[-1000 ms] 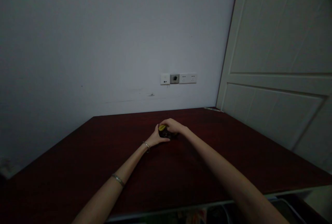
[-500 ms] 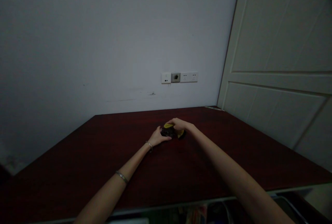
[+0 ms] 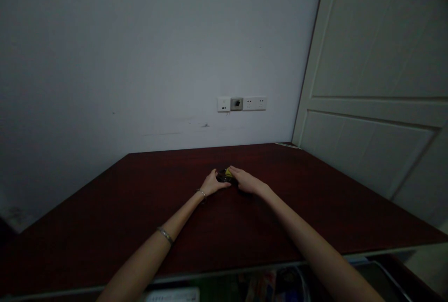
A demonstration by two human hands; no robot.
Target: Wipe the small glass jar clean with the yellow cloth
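A small dark, glossy object [image 3: 221,177], perhaps a shallow dish, rests on the dark red tabletop [image 3: 189,236] in front of me. My left hand [image 3: 211,184] grips its left side, with the thumb along the near edge and the fingers around the far edge. From the right, my right hand [image 3: 247,182] presses a yellow cloth [image 3: 228,172] against the dark object. Most of the cloth is hidden under my right fingers. Poor light leaves the dark object's exact shape unclear.
Sockets and switch plates [image 3: 241,103] sit on the pale wall [image 3: 140,59] behind the table. A white panelled door [image 3: 371,106] stands on the right. Below the table's front edge, an open drawer or shelf [image 3: 224,288] holds several items, including a white box [image 3: 173,295].
My right hand has shifted slightly nearer and flattened over the cloth, less of which shows now. My left hand keeps its hold on the dark object.
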